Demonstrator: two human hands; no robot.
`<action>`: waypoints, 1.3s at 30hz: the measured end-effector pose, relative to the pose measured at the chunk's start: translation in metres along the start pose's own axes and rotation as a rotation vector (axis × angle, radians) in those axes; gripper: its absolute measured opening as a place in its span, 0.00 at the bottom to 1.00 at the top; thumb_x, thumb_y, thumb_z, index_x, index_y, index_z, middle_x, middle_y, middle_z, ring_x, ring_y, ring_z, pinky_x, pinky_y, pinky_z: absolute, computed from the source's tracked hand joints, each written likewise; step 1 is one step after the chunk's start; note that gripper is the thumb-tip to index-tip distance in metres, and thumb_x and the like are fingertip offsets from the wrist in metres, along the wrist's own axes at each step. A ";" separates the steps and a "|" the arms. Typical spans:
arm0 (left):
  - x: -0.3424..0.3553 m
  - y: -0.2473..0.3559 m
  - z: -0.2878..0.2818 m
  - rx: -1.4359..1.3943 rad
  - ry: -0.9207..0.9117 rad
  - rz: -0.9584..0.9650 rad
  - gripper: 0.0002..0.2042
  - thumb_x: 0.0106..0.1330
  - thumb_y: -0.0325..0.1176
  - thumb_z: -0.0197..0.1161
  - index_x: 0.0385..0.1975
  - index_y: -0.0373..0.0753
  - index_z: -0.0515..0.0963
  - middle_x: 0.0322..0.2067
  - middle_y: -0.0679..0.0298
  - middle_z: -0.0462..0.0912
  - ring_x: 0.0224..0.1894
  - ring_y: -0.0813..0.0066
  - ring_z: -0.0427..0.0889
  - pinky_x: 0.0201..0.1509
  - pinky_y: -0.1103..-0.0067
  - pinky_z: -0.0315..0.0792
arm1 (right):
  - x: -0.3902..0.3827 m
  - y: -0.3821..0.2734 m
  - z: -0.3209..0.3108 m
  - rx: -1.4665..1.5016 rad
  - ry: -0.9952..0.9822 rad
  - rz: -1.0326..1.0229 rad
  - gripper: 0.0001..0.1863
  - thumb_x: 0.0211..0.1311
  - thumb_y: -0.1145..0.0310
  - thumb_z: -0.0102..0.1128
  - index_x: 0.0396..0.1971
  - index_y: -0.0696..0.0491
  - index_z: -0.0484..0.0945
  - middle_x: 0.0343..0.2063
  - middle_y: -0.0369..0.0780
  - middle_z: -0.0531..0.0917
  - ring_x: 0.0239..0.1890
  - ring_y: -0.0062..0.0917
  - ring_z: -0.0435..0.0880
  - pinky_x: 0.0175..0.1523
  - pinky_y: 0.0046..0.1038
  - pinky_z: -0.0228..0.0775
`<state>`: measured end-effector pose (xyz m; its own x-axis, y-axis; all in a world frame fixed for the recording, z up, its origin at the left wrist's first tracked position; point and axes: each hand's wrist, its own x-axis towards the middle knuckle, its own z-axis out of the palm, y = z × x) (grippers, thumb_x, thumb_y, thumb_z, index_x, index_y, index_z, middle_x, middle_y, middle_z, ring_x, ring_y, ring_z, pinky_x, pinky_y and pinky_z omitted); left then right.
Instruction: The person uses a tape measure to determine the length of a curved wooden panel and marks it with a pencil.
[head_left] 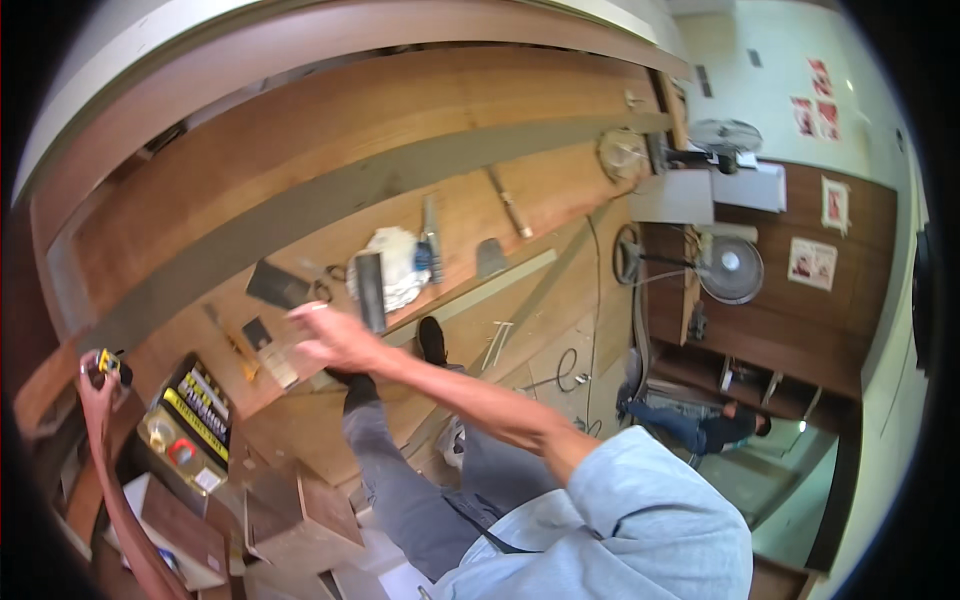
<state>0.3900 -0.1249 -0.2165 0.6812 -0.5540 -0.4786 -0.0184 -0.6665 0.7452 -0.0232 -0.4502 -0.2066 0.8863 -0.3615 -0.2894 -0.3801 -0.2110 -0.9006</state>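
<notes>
Lettering [205, 405] in bold yellow stands out on the black label of a square metal tin [190, 472], near the left forearm. Yellow and black too, a compact tape measure [107, 365] sits at the far left end of the wooden bench [562, 192], with the left hand [97, 388] wrapped around it. Over the bench's front edge, the right hand [335, 338] has its fingers loosely apart; blur makes it hard to tell whether they touch anything. Near it lie a flat dark sheet [278, 287] and a crumpled white cloth [402, 275], with a dark oblong block [369, 292] beside the cloth. Behind them, a long grey band [370, 185] crosses smooth brown wood.
</notes>
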 end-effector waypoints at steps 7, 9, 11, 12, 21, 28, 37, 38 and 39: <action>-0.095 0.212 0.211 -0.321 -0.505 0.080 0.30 0.50 0.22 0.61 0.57 0.40 0.62 0.50 0.61 0.71 0.52 0.71 0.73 0.56 0.74 0.70 | 0.033 -0.081 -0.016 0.194 -0.014 -0.432 0.48 0.42 0.65 0.70 0.65 0.56 0.55 0.54 0.51 0.70 0.58 0.43 0.70 0.63 0.40 0.63; -0.117 0.225 0.276 -0.594 -0.446 0.040 0.30 0.53 0.22 0.61 0.59 0.40 0.60 0.54 0.59 0.68 0.56 0.70 0.69 0.60 0.74 0.67 | 0.012 -0.063 -0.043 0.224 -0.191 -0.261 0.47 0.43 0.67 0.69 0.66 0.55 0.54 0.52 0.50 0.72 0.57 0.42 0.72 0.61 0.40 0.64; -0.132 0.206 0.338 -0.649 -0.420 0.037 0.28 0.53 0.22 0.62 0.54 0.40 0.60 0.53 0.58 0.67 0.57 0.70 0.68 0.61 0.75 0.65 | -0.026 -0.029 -0.076 0.097 -0.203 -0.183 0.45 0.42 0.72 0.64 0.65 0.55 0.55 0.51 0.49 0.73 0.56 0.42 0.73 0.60 0.39 0.65; -0.145 0.212 0.366 -0.686 -0.432 0.026 0.28 0.51 0.21 0.63 0.52 0.40 0.58 0.52 0.58 0.67 0.56 0.70 0.68 0.61 0.74 0.65 | -0.047 -0.008 -0.089 0.047 -0.222 -0.194 0.44 0.43 0.72 0.64 0.65 0.55 0.55 0.51 0.50 0.74 0.56 0.43 0.73 0.60 0.39 0.65; -0.232 0.265 0.542 -0.774 -0.604 -0.514 0.16 0.62 0.35 0.64 0.44 0.40 0.66 0.40 0.63 0.75 0.40 0.77 0.77 0.46 0.78 0.73 | -0.196 0.067 -0.252 -0.102 -0.544 0.026 0.46 0.45 0.66 0.65 0.66 0.52 0.52 0.53 0.49 0.72 0.55 0.45 0.73 0.58 0.40 0.68; -0.198 0.340 0.535 -0.424 -0.459 -0.366 0.11 0.64 0.40 0.62 0.40 0.42 0.74 0.31 0.70 0.78 0.32 0.83 0.76 0.36 0.84 0.70 | -0.275 0.151 -0.386 -0.189 -0.545 0.101 0.43 0.47 0.60 0.63 0.66 0.50 0.57 0.61 0.47 0.68 0.60 0.43 0.70 0.63 0.39 0.64; -0.120 0.297 0.307 -0.553 0.385 -0.231 0.10 0.64 0.36 0.62 0.43 0.42 0.75 0.31 0.73 0.76 0.30 0.82 0.76 0.40 0.80 0.73 | -0.468 0.243 -0.581 -0.449 -0.523 0.356 0.38 0.42 0.60 0.68 0.57 0.53 0.67 0.45 0.48 0.76 0.50 0.43 0.74 0.56 0.38 0.67; -0.121 0.277 0.281 -0.611 0.496 -0.224 0.09 0.64 0.35 0.61 0.42 0.41 0.75 0.30 0.72 0.76 0.31 0.81 0.76 0.40 0.79 0.74 | -0.478 0.241 -0.592 -0.445 -0.500 0.307 0.36 0.42 0.61 0.68 0.55 0.53 0.68 0.42 0.47 0.76 0.47 0.42 0.74 0.54 0.38 0.68; -0.124 0.254 0.266 -0.588 0.532 -0.234 0.10 0.65 0.36 0.61 0.43 0.42 0.75 0.34 0.70 0.78 0.35 0.80 0.77 0.43 0.79 0.73 | -0.482 0.237 -0.597 -0.473 -0.534 0.308 0.34 0.42 0.61 0.69 0.53 0.54 0.69 0.41 0.47 0.76 0.46 0.42 0.75 0.52 0.38 0.68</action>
<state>0.1061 -0.3589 -0.0914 0.8778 -0.0245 -0.4784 0.4527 -0.2837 0.8453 -0.6986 -0.8684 -0.0871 0.6842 -0.0050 -0.7293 -0.5955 -0.5810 -0.5548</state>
